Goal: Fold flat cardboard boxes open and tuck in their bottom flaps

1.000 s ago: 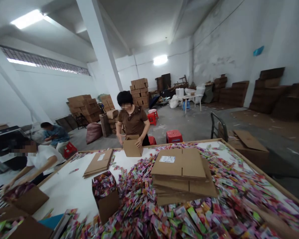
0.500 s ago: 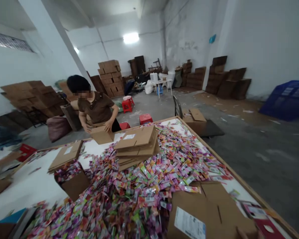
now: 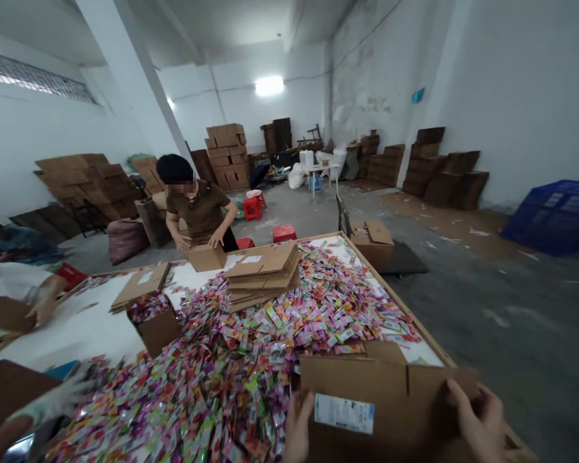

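I hold a flattened cardboard box (image 3: 390, 392) with a white label low over the near right corner of the table. My left hand (image 3: 298, 432) grips its left edge and my right hand (image 3: 478, 421) grips its right edge. The box partly covers a wide heap of small colourful packets (image 3: 270, 347) spread over the white tabletop (image 3: 91, 328). A stack of flat boxes (image 3: 265, 270) lies further back on the heap. An open box (image 3: 157, 325) filled with packets stands to the left.
Across the table a person in a brown shirt (image 3: 200, 209) handles a small box (image 3: 206, 257). At the left another person's arm (image 3: 38, 296) reaches a box, and a blurred gloved hand (image 3: 53, 400) shows low left. Red stools (image 3: 284, 233), stacked cartons (image 3: 226, 154) and a blue crate (image 3: 557, 215) stand on the floor.
My view swung right and then settled. The flat box at the near right came up, and both my hands now grip its edges. The person opposite keeps working on the small box.
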Available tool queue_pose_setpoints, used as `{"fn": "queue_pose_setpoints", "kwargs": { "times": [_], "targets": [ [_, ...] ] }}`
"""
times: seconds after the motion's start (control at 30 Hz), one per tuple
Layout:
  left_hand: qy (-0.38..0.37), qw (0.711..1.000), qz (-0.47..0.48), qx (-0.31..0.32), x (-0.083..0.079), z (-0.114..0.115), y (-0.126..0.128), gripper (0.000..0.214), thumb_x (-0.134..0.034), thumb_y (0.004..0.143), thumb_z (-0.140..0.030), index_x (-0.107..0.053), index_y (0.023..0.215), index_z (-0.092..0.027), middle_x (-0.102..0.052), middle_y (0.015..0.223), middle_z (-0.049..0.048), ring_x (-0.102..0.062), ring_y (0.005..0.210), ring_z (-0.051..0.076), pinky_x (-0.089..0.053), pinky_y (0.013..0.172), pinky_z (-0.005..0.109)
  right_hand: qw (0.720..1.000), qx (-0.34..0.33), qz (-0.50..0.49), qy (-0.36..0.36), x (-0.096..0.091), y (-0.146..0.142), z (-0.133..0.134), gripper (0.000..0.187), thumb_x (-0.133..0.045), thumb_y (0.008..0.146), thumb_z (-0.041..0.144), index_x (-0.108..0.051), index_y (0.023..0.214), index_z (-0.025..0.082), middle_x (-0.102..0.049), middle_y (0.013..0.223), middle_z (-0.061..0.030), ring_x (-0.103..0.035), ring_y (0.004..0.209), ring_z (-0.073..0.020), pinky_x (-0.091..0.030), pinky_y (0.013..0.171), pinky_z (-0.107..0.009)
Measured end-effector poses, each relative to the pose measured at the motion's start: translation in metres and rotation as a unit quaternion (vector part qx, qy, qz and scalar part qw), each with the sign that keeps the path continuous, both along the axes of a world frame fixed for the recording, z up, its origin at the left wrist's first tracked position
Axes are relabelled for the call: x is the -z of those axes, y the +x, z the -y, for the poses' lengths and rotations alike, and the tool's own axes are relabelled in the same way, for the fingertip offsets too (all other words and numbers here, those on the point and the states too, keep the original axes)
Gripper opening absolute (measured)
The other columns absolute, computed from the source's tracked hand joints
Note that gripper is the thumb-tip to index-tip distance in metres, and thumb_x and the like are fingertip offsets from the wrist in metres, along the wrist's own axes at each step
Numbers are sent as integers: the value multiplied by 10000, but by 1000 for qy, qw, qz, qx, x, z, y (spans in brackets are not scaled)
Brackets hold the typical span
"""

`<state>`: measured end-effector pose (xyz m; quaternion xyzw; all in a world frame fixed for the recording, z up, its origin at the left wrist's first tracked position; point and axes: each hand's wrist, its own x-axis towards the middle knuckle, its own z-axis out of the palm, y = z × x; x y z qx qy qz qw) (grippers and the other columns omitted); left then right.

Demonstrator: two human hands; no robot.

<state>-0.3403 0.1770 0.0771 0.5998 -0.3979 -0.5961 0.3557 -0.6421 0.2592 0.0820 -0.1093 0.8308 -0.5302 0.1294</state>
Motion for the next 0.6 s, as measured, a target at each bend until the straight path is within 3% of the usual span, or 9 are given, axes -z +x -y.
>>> {"fn": "queue_pose_setpoints", "kwargs": {
  "times": [0.1, 0.17, 0.23, 0.33, 0.47, 0.53, 0.6],
  "targets": [
    [-77, 994, -64, -54, -35, 19, -1, 454, -661, 585, -603, -634, 831, -222, -675, 952, 57, -606, 987, 253, -470, 869, 352, 995, -44, -4, -84, -25, 6, 14, 640, -481, 530, 732, -433, 895, 209, -568, 903, -96, -543, 947, -318, -431, 913, -446],
    [-80, 993, -70, -41, -54, 23, -2, 398, -697, 533, -574, -579, 623, -204, -619, 683, 17, -599, 746, 200, -477, 737, 318, 995, -56, 15, -83, -32, 12, 18, 595, -517, 524, 708, -440, 847, 215, -571, 853, -74, -548, 898, -297, -436, 882, -426],
    [-68, 995, -60, -28, -69, 21, -1, 385, -749, 470, -501, -518, 505, -195, -523, 546, -24, -528, 603, 149, -444, 639, 285, 996, -50, 21, -73, -38, 16, 16, 562, -560, 518, 678, -434, 823, 223, -574, 858, -66, -545, 910, -293, -433, 879, -411],
    [-38, 996, -72, -44, -89, 15, 2, 348, -785, 393, -408, -601, 579, -179, -573, 591, -27, -535, 596, 140, -427, 609, 273, 987, -98, -4, -124, -52, 18, 3, 542, -586, 548, 643, -447, 868, 229, -577, 923, -43, -524, 997, -274, -412, 934, -362],
    [-17, 991, -113, -69, -118, 19, -6, 447, -802, 354, -408, -675, 716, -179, -679, 725, 17, -613, 713, 184, -459, 672, 296, 961, -201, 3, -188, -83, 16, -15, 581, -626, 607, 569, -473, 1063, 243, -562, 1108, -36, -488, 1110, -259, -393, 976, -339],
    [-25, 988, -142, -54, -127, 23, -14, 497, -806, 359, -447, -698, 761, -176, -715, 817, 45, -631, 794, 208, -471, 726, 308, 934, -275, 48, -222, -91, 17, -18, 597, -619, 634, 510, -466, 1147, 244, -559, 1193, -52, -474, 1165, -272, -377, 1004, -365],
    [-66, 991, -114, 5, -128, 26, -20, 523, -764, 419, -550, -713, 766, -162, -728, 849, 75, -636, 831, 241, -478, 751, 331, 897, -344, 119, -250, -89, 18, -18, 649, -591, 647, 465, -439, 1235, 236, -564, 1238, -73, -485, 1183, -294, -377, 1009, -415]
  ]
}}
